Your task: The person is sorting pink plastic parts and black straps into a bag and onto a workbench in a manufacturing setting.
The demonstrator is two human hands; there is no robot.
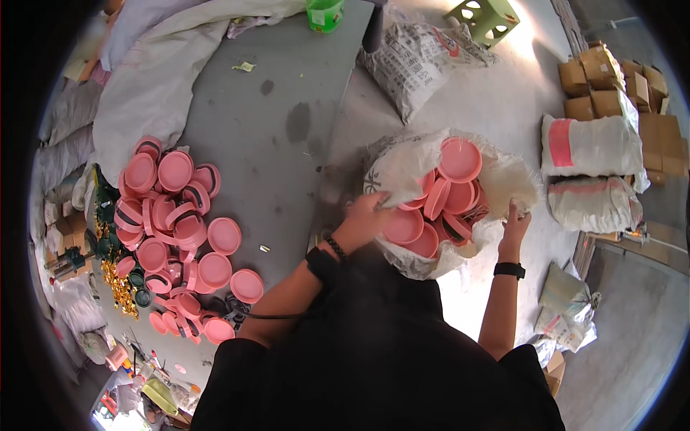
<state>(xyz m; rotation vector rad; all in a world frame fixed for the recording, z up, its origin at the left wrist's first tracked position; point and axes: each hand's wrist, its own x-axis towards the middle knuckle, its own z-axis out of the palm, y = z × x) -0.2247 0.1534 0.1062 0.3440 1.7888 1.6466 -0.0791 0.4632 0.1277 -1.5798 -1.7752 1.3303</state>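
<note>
Rows of dark characters and a red emblem mark the far sack; one large dark character marks the open sack.

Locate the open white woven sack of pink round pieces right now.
In the head view, the open white woven sack is right of centre, just right of the grey tabletop, between the person's left hand and right hand, both at its rim.

A single view, from the left of two wide fisheye cameras side by side on the person's head, looks steeply down and forward. The black shirt is nearest, at the lower edge; the woven sack sits ahead, right of centre, the cardboard boxes farther off, near the curved rim
</note>
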